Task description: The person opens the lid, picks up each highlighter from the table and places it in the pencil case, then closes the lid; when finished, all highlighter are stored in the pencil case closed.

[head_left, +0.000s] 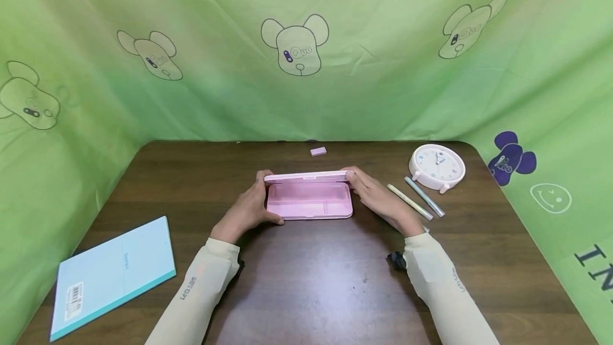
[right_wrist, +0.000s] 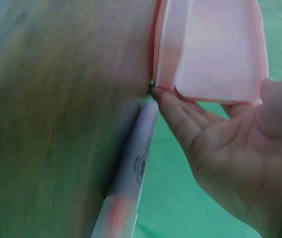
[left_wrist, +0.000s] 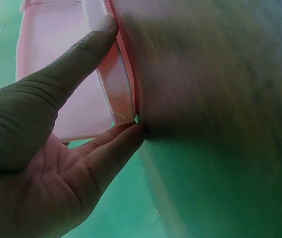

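A pink pencil case (head_left: 297,210) lies on the table with its lid (head_left: 308,177) raised. Inside, low dividers are visible and the compartments hold nothing. My left hand (head_left: 246,209) grips the left end, its thumb at the front corner and its fingers round the back, as the left wrist view also shows. At the right end, my right hand (head_left: 378,196) holds the lid's edge with the thumb (right_wrist: 280,106), while its fingers reach the rear corner by the hinge. Close to these fingertips in the right wrist view is a marker (right_wrist: 136,153).
Yellow (head_left: 410,202) and blue-grey (head_left: 425,196) pens lie right of my right hand, near a white round clock (head_left: 438,166). Behind the case sits a small purple eraser-like block (head_left: 318,151). A light-blue notebook (head_left: 115,276) lies at the left. Green printed cloth (head_left: 297,105) surrounds the table.
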Available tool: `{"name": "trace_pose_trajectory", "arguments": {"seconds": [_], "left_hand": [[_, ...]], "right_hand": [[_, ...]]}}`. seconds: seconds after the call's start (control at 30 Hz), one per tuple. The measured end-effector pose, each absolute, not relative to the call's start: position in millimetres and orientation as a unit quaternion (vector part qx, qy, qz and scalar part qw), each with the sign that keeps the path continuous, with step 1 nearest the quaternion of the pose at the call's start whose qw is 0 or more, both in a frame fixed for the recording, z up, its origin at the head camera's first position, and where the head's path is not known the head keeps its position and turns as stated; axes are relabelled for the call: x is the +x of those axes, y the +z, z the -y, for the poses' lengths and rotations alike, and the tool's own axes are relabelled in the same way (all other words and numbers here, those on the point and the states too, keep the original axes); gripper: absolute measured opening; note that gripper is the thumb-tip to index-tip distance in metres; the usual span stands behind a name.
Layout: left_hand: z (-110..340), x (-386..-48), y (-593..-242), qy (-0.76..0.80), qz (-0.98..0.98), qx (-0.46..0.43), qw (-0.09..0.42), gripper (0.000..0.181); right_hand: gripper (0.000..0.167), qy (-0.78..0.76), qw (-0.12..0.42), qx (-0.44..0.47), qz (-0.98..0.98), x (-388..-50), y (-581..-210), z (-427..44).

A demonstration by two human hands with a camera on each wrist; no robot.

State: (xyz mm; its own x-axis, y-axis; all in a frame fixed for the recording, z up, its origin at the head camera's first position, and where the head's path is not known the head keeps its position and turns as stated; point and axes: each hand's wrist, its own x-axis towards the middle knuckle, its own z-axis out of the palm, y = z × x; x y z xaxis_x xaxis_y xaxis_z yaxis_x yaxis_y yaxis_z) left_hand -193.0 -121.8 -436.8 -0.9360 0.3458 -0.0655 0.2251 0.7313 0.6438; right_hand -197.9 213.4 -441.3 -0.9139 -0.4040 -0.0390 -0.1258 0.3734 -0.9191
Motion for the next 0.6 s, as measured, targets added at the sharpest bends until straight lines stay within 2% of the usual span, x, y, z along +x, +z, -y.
{"name": "trace_pose_trajectory", "arguments": {"seconds": [0.2, 0.37, 0.47, 0.6], "left_hand": [[121.3, -191.7, -435.1, 0.333, -0.926, 0.163, 0.073, 0.125], [121.9, -190.2, -436.6, 0.349, -0.921, 0.153, 0.084, 0.145], [126.0, -197.5, -455.5, 0.354, -0.918, 0.154, 0.087, 0.161], [138.3, -224.1, -497.2, 0.364, -0.914, 0.163, 0.075, 0.175]], "right_hand": [[0.047, -0.487, 0.071, -0.154, -0.857, -204.2, -436.8, -205.6], [0.068, -0.46, 0.032, -0.125, -0.878, -207.9, -442.1, -201.7], [0.078, -0.433, 0.026, -0.094, -0.896, -211.8, -449.5, -200.1], [0.087, -0.404, 0.021, -0.058, -0.913, -246.8, -490.3, -209.0]]}}
